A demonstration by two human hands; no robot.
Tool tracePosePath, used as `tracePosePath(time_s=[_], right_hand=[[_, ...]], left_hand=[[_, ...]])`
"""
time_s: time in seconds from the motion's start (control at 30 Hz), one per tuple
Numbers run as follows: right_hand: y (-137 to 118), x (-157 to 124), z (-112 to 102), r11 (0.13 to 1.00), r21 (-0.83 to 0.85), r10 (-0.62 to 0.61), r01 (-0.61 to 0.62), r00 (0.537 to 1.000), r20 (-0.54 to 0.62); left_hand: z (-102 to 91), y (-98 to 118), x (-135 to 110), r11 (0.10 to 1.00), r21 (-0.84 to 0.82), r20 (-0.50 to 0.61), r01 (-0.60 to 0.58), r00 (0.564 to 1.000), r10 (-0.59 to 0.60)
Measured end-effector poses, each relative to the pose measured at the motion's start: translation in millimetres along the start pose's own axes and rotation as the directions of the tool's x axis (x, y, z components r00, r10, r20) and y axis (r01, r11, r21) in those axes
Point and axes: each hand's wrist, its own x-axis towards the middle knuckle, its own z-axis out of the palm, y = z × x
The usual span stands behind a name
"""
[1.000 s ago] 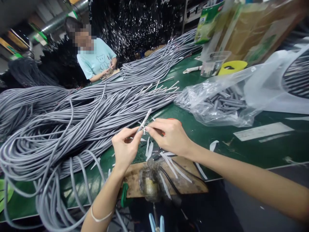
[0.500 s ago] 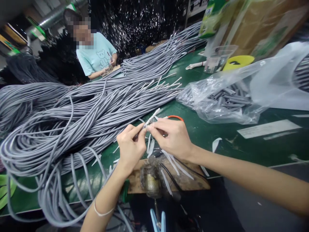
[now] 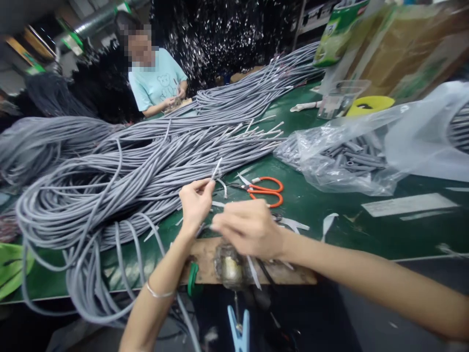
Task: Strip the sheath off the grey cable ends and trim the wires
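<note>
My left hand (image 3: 196,203) pinches a grey cable whose white stripped end (image 3: 217,168) points up and away from the fingers. A white strand or strip (image 3: 223,188) hangs just right of it. Closer to me and to the right, my right hand (image 3: 251,227) is closed and blurred by motion. A small pale bit shows at its fingertips, too smeared to name. Just beyond that hand, scissors with orange handles (image 3: 281,188) lie on the green table (image 3: 330,171). Below the hands, a small machine with a brass-coloured body (image 3: 231,269) sits on a wooden board (image 3: 300,278).
Bundled grey cables (image 3: 139,171) fill the left. At right lie a clear bag of grey tubes (image 3: 351,156), a yellow container (image 3: 370,105) and a white strip (image 3: 408,208). A blue clamp (image 3: 240,332) stands near me. Across the table sits a person in light blue (image 3: 159,80).
My hands have come apart: the right moved down toward me, while the left keeps the cable. The scissors, mostly hidden before behind my right hand, now show. The view has shifted slightly.
</note>
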Motion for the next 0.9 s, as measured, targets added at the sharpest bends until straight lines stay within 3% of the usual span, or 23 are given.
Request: tracePosePath(time_s=[0.1,0.17,0.33,0.67,0.8,0.9], right_hand=[[16.0,2.8,-6.4,0.963,-0.118,0.236,-0.242,0.969,-0.068],[27.1,5.2,-10.7,0.932,-0.166,0.313,-0.324,0.946,-0.088],[31.3,5.3,-9.5,0.926,-0.226,0.306,-0.303,0.952,-0.026],[28.9,1.8,-8.3,0.940,-0.202,0.278,-0.276,0.960,-0.016],[28.7,2.9,-8.7,0.940,-0.145,0.314,-0.310,0.949,0.005],[28.4,4.5,-9.6,0.930,-0.088,0.360,-0.356,0.933,0.029]], left_hand=[[-4.5,2.6,-3.1,0.991,-0.118,-0.052,-0.066,0.997,0.061],[-6.5,6.3,-8.0,0.982,-0.154,-0.059,-0.107,0.993,0.099],[-7.8,11.5,-14.9,0.975,-0.170,-0.014,-0.141,0.990,0.140],[-5.0,13.6,-22.5,0.962,-0.122,0.060,-0.244,0.966,0.253],[-3.7,15.1,-24.8,0.920,0.018,0.051,-0.390,0.920,0.389],[-2.5,16.6,-26.9,0.842,0.170,0.013,-0.512,0.855,0.518]])
